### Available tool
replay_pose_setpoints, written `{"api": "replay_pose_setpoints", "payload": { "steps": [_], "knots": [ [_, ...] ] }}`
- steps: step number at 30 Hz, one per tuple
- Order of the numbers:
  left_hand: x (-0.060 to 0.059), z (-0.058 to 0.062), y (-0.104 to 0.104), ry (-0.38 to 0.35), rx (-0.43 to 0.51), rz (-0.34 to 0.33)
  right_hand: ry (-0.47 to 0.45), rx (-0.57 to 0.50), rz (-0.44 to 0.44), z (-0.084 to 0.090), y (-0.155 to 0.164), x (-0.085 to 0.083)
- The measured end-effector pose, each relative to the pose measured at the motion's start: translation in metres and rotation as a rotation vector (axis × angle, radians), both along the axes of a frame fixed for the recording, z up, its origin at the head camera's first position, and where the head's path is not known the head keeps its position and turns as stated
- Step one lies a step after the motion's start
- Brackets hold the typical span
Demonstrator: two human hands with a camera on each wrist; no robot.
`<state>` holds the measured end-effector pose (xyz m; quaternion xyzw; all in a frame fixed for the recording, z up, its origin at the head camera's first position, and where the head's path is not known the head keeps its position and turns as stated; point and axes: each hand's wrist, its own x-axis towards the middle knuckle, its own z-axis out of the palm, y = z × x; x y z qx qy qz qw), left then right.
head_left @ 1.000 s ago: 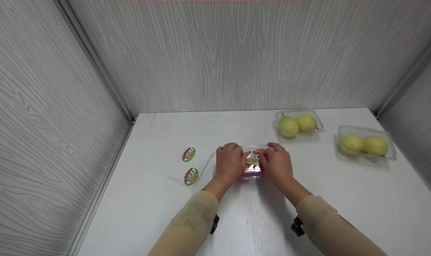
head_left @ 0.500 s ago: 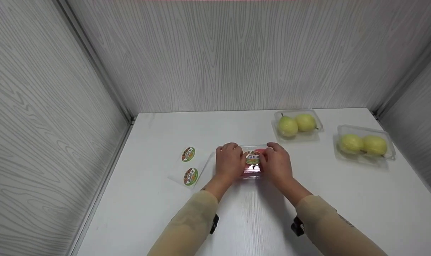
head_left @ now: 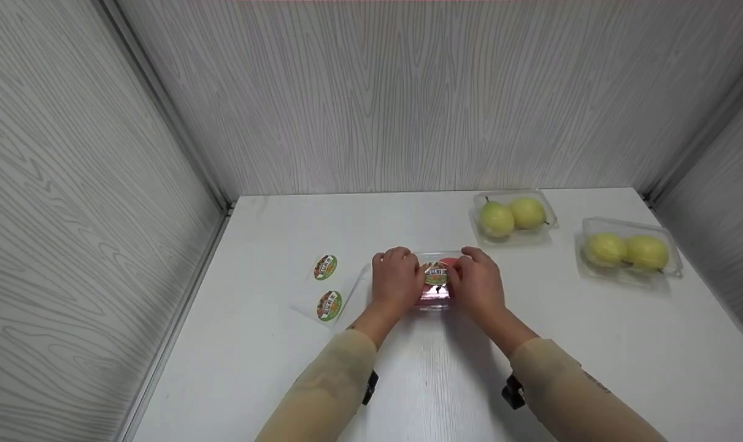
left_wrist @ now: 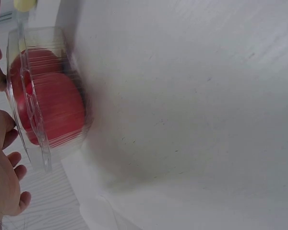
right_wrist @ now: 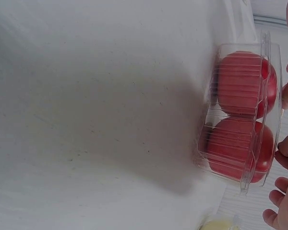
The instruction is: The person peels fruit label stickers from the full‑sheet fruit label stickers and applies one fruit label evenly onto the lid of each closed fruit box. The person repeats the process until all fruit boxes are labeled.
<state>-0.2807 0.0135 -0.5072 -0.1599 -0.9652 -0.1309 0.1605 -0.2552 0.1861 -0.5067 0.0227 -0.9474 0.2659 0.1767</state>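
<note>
A clear plastic clamshell box (head_left: 435,296) with two red round fruits inside stands at the middle of the white table (head_left: 420,380). A round printed sticker (head_left: 435,272) sits on its lid. My left hand (head_left: 396,279) lies over the box's left end and my right hand (head_left: 478,282) over its right end, fingers curved over the far edge, thumbs by the sticker. The left wrist view shows the box (left_wrist: 48,100) from the side with my left hand (left_wrist: 5,182) at its lid. In the right wrist view the box (right_wrist: 240,120) has my right hand (right_wrist: 283,201) at its rim.
A clear backing sheet (head_left: 346,293) with two more round stickers (head_left: 325,267) lies left of the box. Two clear boxes of yellow-green pears stand at the back right, one (head_left: 512,216) nearer the middle, one (head_left: 629,252) near the right wall. Grey panel walls enclose three sides.
</note>
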Motion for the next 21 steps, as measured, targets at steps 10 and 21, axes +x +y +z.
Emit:
{"api": "replay_pose_setpoints", "payload": {
  "steps": [10,21],
  "knots": [
    [-0.0013,-0.0009,-0.0002,-0.009,0.010,0.006,0.003,0.004,-0.003,0.0000,-0.0001,0.0001],
    [-0.0009,-0.0012,-0.0017,0.009,-0.006,0.002,0.019,-0.038,-0.015,-0.0035,0.0020,-0.0010]
  ]
}}
